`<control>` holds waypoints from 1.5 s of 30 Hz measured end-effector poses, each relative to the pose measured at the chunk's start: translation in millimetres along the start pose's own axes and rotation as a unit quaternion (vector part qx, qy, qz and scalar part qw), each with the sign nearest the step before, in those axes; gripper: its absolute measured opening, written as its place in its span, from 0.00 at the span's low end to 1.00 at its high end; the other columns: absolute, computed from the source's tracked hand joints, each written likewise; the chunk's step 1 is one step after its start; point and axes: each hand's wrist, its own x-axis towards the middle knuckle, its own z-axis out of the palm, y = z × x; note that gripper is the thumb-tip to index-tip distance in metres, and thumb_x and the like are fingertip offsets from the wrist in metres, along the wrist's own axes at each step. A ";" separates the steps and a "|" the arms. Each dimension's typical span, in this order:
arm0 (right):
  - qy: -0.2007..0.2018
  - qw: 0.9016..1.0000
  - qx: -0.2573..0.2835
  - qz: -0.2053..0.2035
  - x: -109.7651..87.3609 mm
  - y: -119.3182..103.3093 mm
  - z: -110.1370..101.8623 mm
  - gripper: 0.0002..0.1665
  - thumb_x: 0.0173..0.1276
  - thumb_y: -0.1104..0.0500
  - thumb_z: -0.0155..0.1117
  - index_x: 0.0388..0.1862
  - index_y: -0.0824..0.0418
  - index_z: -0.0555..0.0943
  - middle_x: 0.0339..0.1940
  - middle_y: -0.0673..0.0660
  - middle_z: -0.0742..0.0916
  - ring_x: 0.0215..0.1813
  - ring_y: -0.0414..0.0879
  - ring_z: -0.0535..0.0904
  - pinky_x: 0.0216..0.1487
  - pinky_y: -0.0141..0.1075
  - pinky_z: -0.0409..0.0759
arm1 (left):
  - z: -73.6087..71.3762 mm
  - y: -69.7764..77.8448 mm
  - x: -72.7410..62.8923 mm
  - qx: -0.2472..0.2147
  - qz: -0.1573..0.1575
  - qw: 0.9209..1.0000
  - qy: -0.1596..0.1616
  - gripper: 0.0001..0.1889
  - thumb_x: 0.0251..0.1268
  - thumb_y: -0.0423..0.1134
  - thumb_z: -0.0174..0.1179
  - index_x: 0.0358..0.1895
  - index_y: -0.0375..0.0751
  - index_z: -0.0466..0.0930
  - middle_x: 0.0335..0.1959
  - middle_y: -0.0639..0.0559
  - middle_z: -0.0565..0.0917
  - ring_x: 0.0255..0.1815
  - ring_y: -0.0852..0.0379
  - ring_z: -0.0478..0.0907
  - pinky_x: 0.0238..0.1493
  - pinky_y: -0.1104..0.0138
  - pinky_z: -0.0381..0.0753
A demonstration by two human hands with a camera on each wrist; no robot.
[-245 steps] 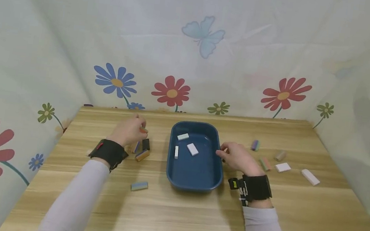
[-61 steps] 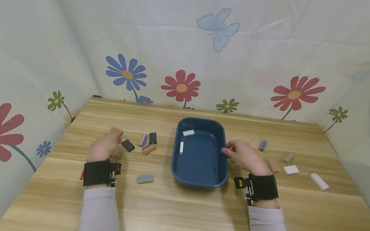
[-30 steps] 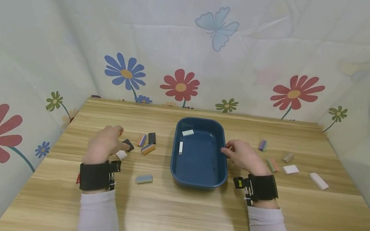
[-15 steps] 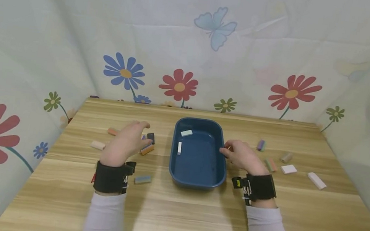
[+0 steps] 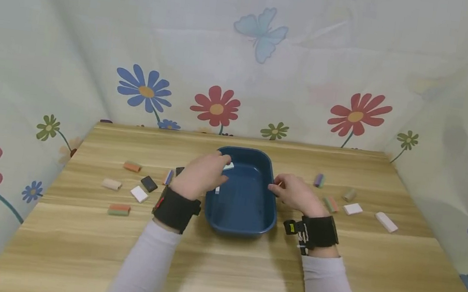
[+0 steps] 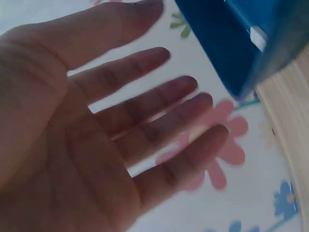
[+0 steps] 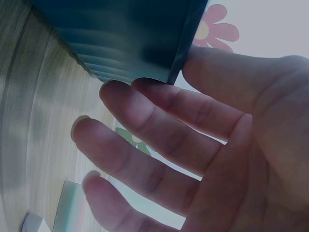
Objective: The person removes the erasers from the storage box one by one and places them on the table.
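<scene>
My left hand [image 5: 200, 176] hovers over the left rim of a blue tray [image 5: 243, 210], holding nothing. Its fingers [image 6: 164, 123] are spread and nearly straight in the left wrist view, apart from the tray. At the tray's right side my right hand [image 5: 298, 193] pinches the rim. The thumb [image 7: 217, 72] lies against the inner side and fingertips touch the outer wall in the right wrist view. Inside the tray are a white eraser [image 5: 229, 166] near the back left and another white eraser [image 5: 217, 190], both partly hidden by my left hand.
Left of the tray lie a black eraser [image 5: 149, 184], a white eraser [image 5: 139, 194], a beige eraser [image 5: 112, 184] and several striped ones. To the right are a striped eraser [image 5: 331, 204], a brown roll-shaped piece [image 5: 349, 195] and white erasers [image 5: 386, 222]. Flowered cloth surrounds the table.
My left hand has moved right from the loose erasers to the tray. Earlier a third white eraser lay in the tray; a white one now lies at left. My right hand stays on the rim.
</scene>
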 end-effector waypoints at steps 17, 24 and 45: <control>-0.006 1.000 0.002 0.006 0.2 0.8 1.6 0.13 0.75 0.56 0.57 0.42 0.66 0.81 0.31 0.59 0.86 0.26 0.44 0.79 0.28 0.38 0.75 | 30.9 10.3 93.2 0.105 -0.075 0.986 -0.106 0.11 0.70 0.31 0.51 0.38 0.38 0.85 0.38 0.43 0.84 0.36 0.50 0.80 0.39 0.58 0.78; -0.010 1.000 0.003 0.011 3.9 -0.6 -1.7 0.14 0.75 0.55 0.56 0.43 0.66 0.81 0.31 0.60 0.85 0.27 0.45 0.79 0.29 0.38 0.75 | 46.3 -0.5 120.0 0.109 -0.132 0.975 -0.144 0.17 0.76 0.36 0.45 0.54 0.41 0.83 0.54 0.43 0.82 0.51 0.49 0.80 0.51 0.56 0.78; -0.013 1.000 0.006 0.017 4.2 -3.7 -3.3 0.14 0.75 0.55 0.57 0.42 0.66 0.81 0.31 0.61 0.86 0.26 0.44 0.78 0.28 0.38 0.75 | 42.5 18.6 85.2 0.104 -0.155 0.979 -0.081 0.18 0.76 0.38 0.46 0.61 0.43 0.79 0.58 0.45 0.80 0.57 0.47 0.77 0.55 0.56 0.74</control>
